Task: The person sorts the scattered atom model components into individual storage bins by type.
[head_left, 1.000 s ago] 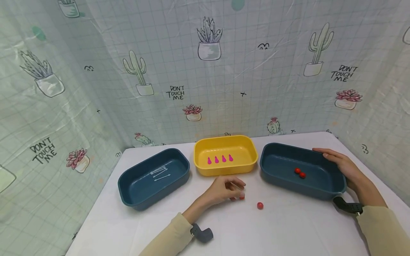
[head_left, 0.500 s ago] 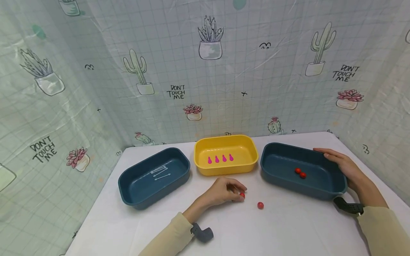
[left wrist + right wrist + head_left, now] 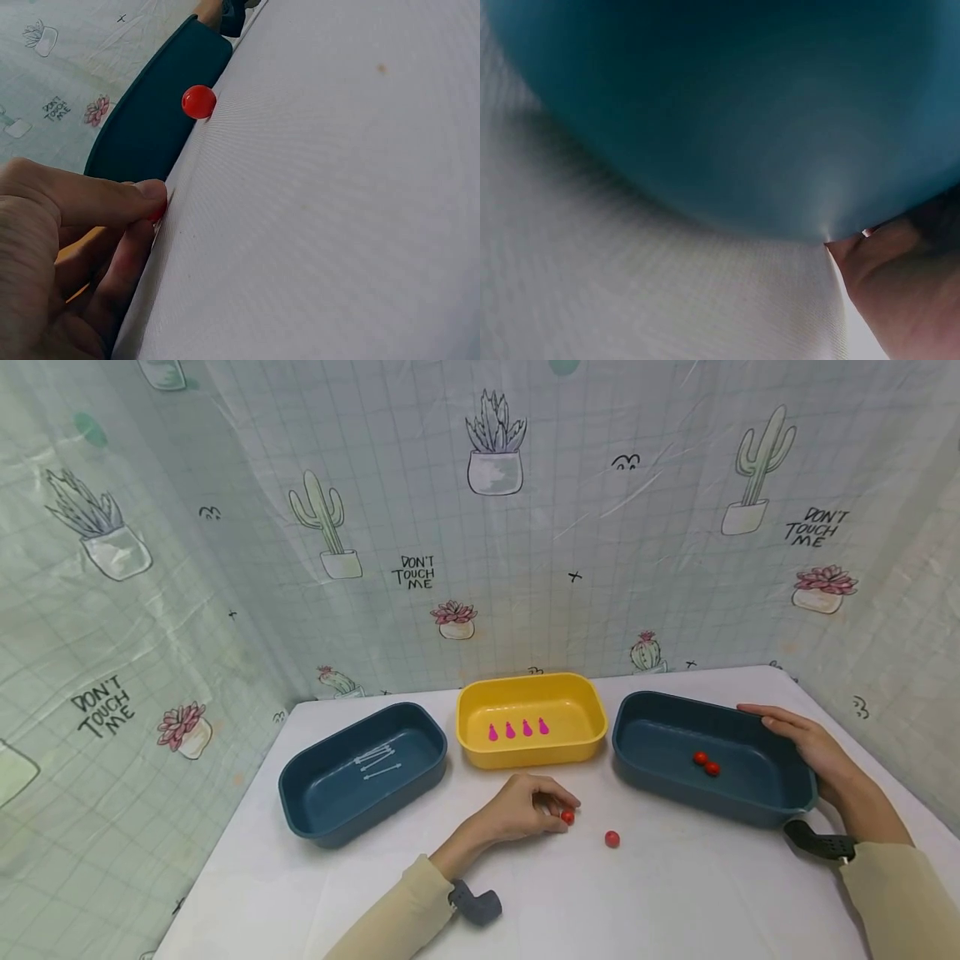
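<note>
In the head view my left hand (image 3: 517,810) is low over the white table, in front of the yellow bin (image 3: 480,756). Its thumb and finger pinch a small red ball (image 3: 567,817), which the left wrist view shows mostly covered by the fingertips (image 3: 154,191). A second red ball (image 3: 612,839) lies on the table just to the right. My right hand (image 3: 821,756) rests along the far right corner of a dark blue bin (image 3: 712,802), fingers stretched out along its rim. Two red balls (image 3: 706,763) lie inside that bin.
Several pink bottle-shaped pieces (image 3: 518,729) stand in a row in the yellow bin. Another dark blue bin (image 3: 375,806) at the left holds several thin pale sticks (image 3: 378,760). A cloth with printed cacti (image 3: 495,543) hangs behind the table (image 3: 600,910).
The left thumb and finger have closed on the red ball, which now shows more clearly between them. My right hand stays at its bin. The head view has shifted slightly.
</note>
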Tool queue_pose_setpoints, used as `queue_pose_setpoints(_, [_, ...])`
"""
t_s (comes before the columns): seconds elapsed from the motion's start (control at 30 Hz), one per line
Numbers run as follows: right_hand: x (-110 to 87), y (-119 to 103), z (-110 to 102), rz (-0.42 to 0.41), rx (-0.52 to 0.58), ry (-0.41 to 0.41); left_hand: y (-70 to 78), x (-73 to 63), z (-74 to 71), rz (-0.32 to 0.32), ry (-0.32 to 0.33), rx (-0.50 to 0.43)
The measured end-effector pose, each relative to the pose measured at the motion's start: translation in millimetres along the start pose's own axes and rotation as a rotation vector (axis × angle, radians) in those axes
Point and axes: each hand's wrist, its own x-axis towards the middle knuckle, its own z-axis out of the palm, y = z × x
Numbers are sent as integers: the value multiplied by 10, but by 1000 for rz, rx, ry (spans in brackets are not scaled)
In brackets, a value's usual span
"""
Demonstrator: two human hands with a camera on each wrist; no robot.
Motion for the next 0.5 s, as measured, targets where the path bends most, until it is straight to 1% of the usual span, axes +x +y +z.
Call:
queue_pose_setpoints(0.23, [12,-20,-15,-9,-10,-1,9,17,-12,4,6,47])
queue_pose_setpoints(0.5, [4,14,-9,-7,-3,4,1,0,-13,28,9,53])
